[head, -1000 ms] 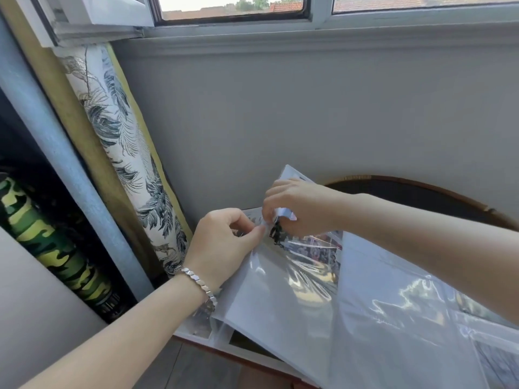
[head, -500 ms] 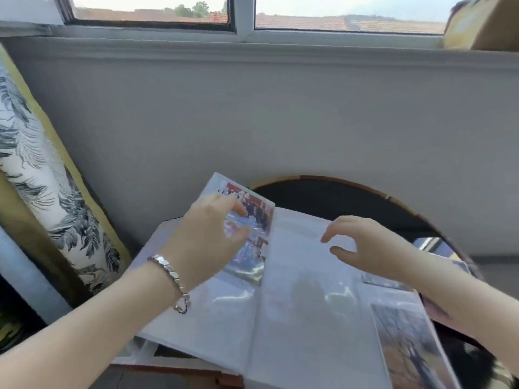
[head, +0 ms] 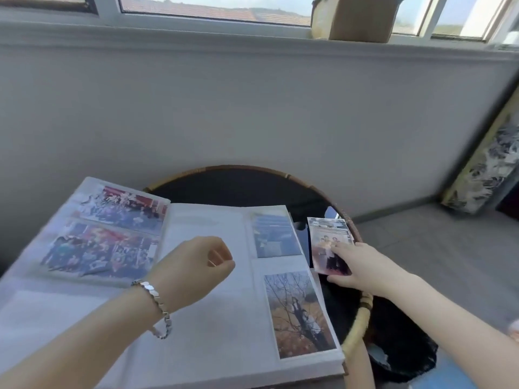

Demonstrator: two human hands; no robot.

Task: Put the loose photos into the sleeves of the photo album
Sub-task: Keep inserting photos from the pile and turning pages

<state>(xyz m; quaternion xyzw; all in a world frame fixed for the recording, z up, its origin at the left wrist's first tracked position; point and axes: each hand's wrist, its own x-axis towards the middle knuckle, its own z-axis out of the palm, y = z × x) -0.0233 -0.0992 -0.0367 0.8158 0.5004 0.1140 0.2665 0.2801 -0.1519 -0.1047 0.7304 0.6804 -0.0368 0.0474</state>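
Observation:
The photo album [head: 202,327] lies open and flat on a round dark table [head: 241,186]. Two group photos [head: 112,231] sit in sleeves on its left page, and two portrait photos [head: 297,313] fill sleeves down the right page. A small stack of loose photos [head: 325,237] lies on the table just right of the album. My right hand [head: 362,265] rests on the top photo of that stack, fingers on its face and thumb at its lower edge. My left hand [head: 196,265], wearing a metal bracelet, hovers over the middle of the album with fingers loosely curled and nothing in it.
A grey wall stands close behind the table, with a window sill and a cardboard box [head: 359,18] above. A leaf-patterned panel [head: 488,169] leans at the right. Dark cloth [head: 398,346] lies beside the table's rattan rim [head: 359,321]. Grey floor [head: 438,248] stretches to the right.
The album page has been laid flat. My left hand let go of the upper-left photo and drew back over the middle. My right hand moved right onto the loose photo stack.

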